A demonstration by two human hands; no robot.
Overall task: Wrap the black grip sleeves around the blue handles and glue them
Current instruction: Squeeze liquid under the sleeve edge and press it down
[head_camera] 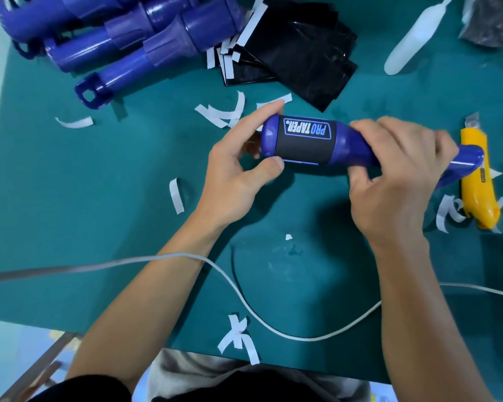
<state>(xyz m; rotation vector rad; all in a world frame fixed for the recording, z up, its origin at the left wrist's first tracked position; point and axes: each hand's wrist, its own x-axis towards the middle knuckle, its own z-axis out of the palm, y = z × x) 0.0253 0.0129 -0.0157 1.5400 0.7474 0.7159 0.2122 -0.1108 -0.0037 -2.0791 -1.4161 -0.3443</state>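
Handle: a glossy blue plastic handle (344,146) was held level above the dark green mat (99,198).
Sleeve: a matte black grip sleeve (305,145) sat wrapped round the handle's thick end. Its blue-outlined label read "PRO TAPER", upside down to the camera.
Left hand (235,169): thumb and fingers gripped the handle's capped end.
Right hand (398,175): curled round the handle's narrow shaft.
Spare blue handles (128,44): piled beyond the handle, far left.
Loose black sleeves (302,62): stacked just beyond the handle.
Yellow utility knife (476,181): beside the handle's right tip, its writing unreadable.

Glossy blue plastic handle (357,146), matt, perhaps foam, black sleeve (305,146).
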